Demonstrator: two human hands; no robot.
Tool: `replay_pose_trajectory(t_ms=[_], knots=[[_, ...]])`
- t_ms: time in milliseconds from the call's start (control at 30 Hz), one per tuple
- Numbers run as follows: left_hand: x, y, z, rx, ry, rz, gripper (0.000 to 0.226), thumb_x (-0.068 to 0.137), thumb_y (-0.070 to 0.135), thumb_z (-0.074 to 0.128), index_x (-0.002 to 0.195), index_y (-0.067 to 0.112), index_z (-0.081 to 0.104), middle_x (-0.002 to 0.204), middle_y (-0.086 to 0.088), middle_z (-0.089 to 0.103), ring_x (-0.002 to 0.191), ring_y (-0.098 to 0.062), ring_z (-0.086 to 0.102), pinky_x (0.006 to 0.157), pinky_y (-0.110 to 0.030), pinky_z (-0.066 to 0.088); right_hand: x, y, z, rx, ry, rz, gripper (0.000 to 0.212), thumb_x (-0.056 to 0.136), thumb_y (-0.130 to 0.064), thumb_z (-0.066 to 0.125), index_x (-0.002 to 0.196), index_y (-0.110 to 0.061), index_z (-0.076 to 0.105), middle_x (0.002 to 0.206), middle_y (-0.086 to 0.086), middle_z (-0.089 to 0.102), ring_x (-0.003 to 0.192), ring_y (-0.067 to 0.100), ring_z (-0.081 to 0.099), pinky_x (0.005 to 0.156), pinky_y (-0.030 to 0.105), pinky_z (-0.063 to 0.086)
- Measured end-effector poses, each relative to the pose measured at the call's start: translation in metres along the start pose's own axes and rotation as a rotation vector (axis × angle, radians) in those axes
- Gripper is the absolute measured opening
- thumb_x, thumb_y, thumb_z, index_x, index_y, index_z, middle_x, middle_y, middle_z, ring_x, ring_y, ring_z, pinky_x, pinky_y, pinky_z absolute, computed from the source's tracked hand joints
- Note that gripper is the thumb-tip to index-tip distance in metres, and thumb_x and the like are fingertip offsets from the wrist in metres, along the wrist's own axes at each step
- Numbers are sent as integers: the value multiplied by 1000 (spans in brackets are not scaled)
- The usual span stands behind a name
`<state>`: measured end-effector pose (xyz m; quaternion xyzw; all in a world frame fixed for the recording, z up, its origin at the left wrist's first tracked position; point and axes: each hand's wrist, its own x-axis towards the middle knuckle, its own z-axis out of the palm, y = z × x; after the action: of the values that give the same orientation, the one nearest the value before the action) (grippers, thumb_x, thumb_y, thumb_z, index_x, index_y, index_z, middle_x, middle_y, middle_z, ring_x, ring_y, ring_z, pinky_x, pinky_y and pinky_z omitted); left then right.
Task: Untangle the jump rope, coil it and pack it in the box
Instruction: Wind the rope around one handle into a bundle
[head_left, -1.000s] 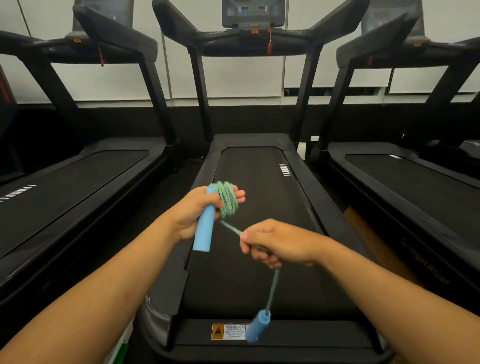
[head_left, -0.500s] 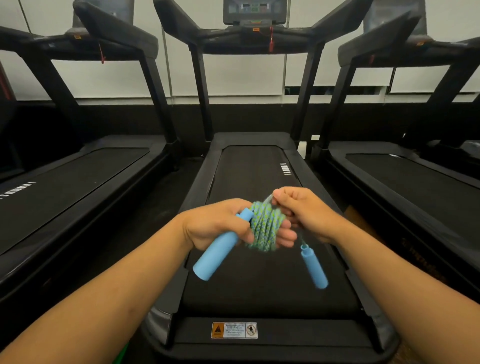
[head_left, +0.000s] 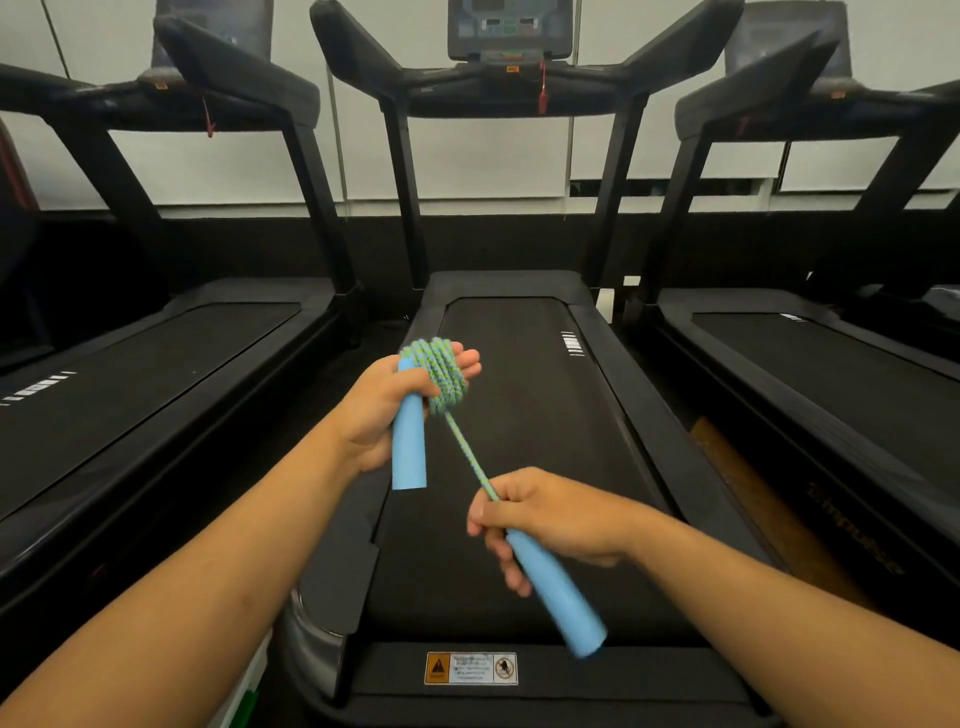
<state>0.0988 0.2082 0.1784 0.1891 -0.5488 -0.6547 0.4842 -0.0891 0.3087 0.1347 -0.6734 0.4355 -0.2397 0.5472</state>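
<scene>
Gripping, left hand: the left hand (head_left: 382, 410) curls its fingers round one blue foam handle (head_left: 409, 452) and round the wound coil of rope (head_left: 441, 375), held above the near end of the middle treadmill.
Left handle: roughly upright, its lower end hanging free below the palm, its top tucked beside the coil.
Coil: green-and-blue braided jump rope (head_left: 470, 460) wrapped in a tight bundle across the left fingers, fingertips showing past its right side.
Free strand: one taut length runs down and right from the coil to the right hand.
Right hand: the right hand (head_left: 556, 519) is closed round the top of the second blue handle (head_left: 558, 592), thumb and fingers wrapped where rope meets handle.
Second handle: slanted down and right, its far end blurred, above the treadmill's rear edge.
Middle treadmill (head_left: 519, 426): black belt beneath both hands, warning sticker (head_left: 471, 668) on the near end.
Neighbours: one treadmill each side, a pale wall behind.
Box: not visible here.
</scene>
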Motion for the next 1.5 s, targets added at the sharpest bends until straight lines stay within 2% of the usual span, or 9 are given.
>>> replay_pose_trajectory(t_ms=[233, 400, 533, 633, 700, 833, 1000, 1167, 1500], knots=[[-14, -20, -2, 581, -188, -230, 45, 72, -10, 52, 115, -7, 65, 102, -9, 76, 98, -22, 72, 86, -30, 54, -37, -61, -35, -795, 379, -171, 16, 88, -28, 72, 104, -27, 69, 84, -7, 71, 62, 2, 66, 59, 18, 52], [-17, -21, 20, 443, -457, -376, 52, 75, -15, 43, 124, -14, 59, 121, -28, 69, 118, -38, 66, 104, -40, 51, -33, -44, -75, -884, 552, -268, 23, 85, -40, 79, 107, -38, 71, 91, -21, 67, 89, -5, 62, 76, 17, 44], [-17, -17, 30, 203, -583, -407, 43, 78, -13, 43, 114, -9, 65, 105, -24, 72, 100, -36, 71, 95, -41, 55, -23, -20, -88, -632, 443, -316, 25, 92, -30, 75, 116, -30, 71, 107, -14, 73, 104, 2, 67, 94, 27, 52], [-16, -19, 35, -111, -650, -451, 40, 76, -9, 46, 110, -7, 67, 96, -15, 72, 89, -27, 72, 90, -39, 57, -12, -8, -69, -41, 198, -326, 32, 100, -19, 59, 130, -11, 63, 114, 11, 73, 105, 20, 68, 96, 44, 55], [-15, -18, 35, -235, -664, -448, 37, 75, -5, 54, 110, -4, 68, 94, -12, 71, 86, -23, 71, 89, -39, 56, -8, -9, -50, 343, 43, -322, 30, 106, -16, 45, 129, -6, 62, 100, 8, 71, 91, 18, 68, 89, 41, 55], [-14, -15, 28, -189, -541, -422, 27, 71, 12, 70, 95, 1, 71, 83, -9, 71, 79, -22, 69, 82, -42, 50, -2, -16, -30, 587, -4, -319, 35, 105, -32, 42, 95, -14, 69, 85, 2, 66, 74, 14, 64, 87, 51, 52], [-11, -19, 21, -196, -364, -477, 31, 71, 20, 80, 92, -2, 73, 74, -13, 71, 66, -24, 70, 71, -36, 61, 9, -12, -19, 461, 160, -324, 19, 97, -28, 59, 88, -11, 64, 77, -2, 63, 72, 11, 59, 84, 44, 60], [-8, -18, 23, -49, -201, -539, 29, 90, 31, 60, 80, 5, 69, 64, -6, 62, 58, -19, 65, 66, -33, 51, 23, -10, -11, 485, 258, -288, 21, 102, -25, 57, 88, -10, 62, 70, -5, 61, 66, 9, 55, 75, 37, 60], [-6, -4, 27, 111, 1, -540, 33, 89, 39, 64, 75, 8, 63, 57, -4, 52, 51, -18, 56, 61, -32, 51, 46, -14, -8, 562, 320, -272, 17, 99, -24, 64, 93, -8, 66, 74, -1, 66, 60, 7, 59, 69, 34, 57]])
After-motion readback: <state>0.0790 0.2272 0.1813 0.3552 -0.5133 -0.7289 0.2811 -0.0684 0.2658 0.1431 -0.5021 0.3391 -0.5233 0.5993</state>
